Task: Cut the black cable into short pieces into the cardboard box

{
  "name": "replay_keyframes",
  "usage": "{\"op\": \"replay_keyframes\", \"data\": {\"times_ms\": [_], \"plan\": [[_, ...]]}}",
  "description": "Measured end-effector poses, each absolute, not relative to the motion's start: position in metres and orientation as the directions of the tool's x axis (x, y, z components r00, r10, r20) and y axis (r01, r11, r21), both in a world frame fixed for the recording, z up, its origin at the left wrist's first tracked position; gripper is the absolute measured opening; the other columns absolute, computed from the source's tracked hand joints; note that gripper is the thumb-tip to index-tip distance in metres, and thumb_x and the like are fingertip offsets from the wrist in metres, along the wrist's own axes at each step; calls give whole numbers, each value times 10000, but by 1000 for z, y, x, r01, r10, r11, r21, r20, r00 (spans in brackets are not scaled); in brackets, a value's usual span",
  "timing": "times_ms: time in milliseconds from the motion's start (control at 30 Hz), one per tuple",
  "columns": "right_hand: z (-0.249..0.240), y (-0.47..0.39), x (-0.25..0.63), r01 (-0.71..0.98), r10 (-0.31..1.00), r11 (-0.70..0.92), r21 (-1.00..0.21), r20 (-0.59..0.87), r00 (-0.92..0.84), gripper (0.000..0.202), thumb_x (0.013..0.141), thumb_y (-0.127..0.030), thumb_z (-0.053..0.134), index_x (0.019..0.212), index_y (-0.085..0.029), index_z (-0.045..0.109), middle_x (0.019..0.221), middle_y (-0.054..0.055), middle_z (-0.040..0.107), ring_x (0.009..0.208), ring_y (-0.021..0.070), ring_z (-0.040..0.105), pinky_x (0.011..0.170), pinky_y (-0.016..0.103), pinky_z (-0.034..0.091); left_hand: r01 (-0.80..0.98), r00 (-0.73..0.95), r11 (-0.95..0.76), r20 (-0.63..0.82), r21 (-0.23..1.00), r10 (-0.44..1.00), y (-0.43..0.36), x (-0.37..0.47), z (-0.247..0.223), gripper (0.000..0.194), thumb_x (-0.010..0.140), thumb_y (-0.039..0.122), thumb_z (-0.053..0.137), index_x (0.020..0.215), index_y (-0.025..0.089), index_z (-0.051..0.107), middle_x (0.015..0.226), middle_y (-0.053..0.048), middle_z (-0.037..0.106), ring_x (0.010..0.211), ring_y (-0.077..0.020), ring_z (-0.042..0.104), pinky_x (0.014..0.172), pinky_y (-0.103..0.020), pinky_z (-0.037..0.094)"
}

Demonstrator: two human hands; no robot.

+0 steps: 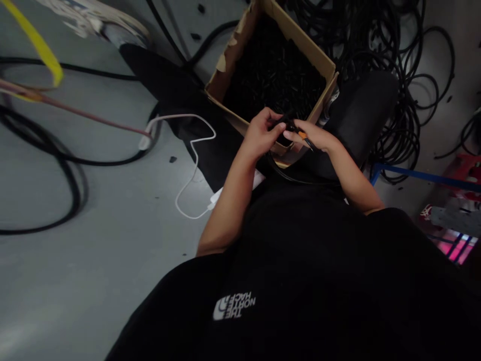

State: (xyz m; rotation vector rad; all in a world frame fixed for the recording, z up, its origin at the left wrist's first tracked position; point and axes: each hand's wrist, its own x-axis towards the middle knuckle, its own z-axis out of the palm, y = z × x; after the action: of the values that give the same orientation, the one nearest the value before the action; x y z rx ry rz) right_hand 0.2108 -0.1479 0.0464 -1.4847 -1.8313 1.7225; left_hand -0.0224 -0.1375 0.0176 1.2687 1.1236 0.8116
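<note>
Over the near corner of a cardboard box [330, 75], my two hands meet around a dark cable-like piece. My left hand [262, 131] pinches it with thumb and fingers. My right hand [308, 134] is closed around it too, and an orange and black tool [306, 139] sticks out of that hand. Small black pieces [274, 70] fill the box. A thin black cable [287, 176] hangs below my hands and runs across my lap. The exact shape of what lies between my fingers is too dark to tell.
Coiled black cables [406, 95] lie in a heap at the upper right. A white cord [193, 145] loops beside my left forearm. Thick black cable [71, 185] curves over the floor at left. A blue bar [424, 175] stands at right.
</note>
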Motion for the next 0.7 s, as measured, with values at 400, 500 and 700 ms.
{"op": "replay_keyframes", "data": {"times_ms": [400, 500, 700], "plan": [[75, -138, 189, 523, 827, -183, -832, -418, -375, 749, 1170, -984, 723, 1246, -239, 726, 1039, 51, 704, 1034, 275, 710, 933, 409, 655, 206, 195, 37, -78, 978, 978, -129, -39, 39, 511, 1149, 741, 910, 1143, 268, 718, 1067, -78, 796, 1192, -329, 841, 1096, -443, 717], [70, -139, 186, 573, 861, -129, -809, -378, -340, 680, 1180, -914, 743, 1128, -237, 695, 1027, 51, 707, 1028, 267, 684, 968, 409, 623, 192, 197, 81, -119, 978, 973, -130, -38, 36, 562, 1153, 804, 887, 1147, 276, 697, 1024, -76, 791, 1138, -332, 861, 1052, -458, 733], [70, -135, 198, 602, 853, -88, -794, -372, -366, 547, 1132, -752, 840, 1187, -220, 727, 1077, 54, 771, 1044, 261, 663, 996, 400, 591, 153, 258, 93, -130, 984, 957, -134, -34, 28, 681, 1051, 895, 971, 1178, 281, 706, 1013, -70, 755, 1105, -365, 873, 1016, -520, 750]]}}
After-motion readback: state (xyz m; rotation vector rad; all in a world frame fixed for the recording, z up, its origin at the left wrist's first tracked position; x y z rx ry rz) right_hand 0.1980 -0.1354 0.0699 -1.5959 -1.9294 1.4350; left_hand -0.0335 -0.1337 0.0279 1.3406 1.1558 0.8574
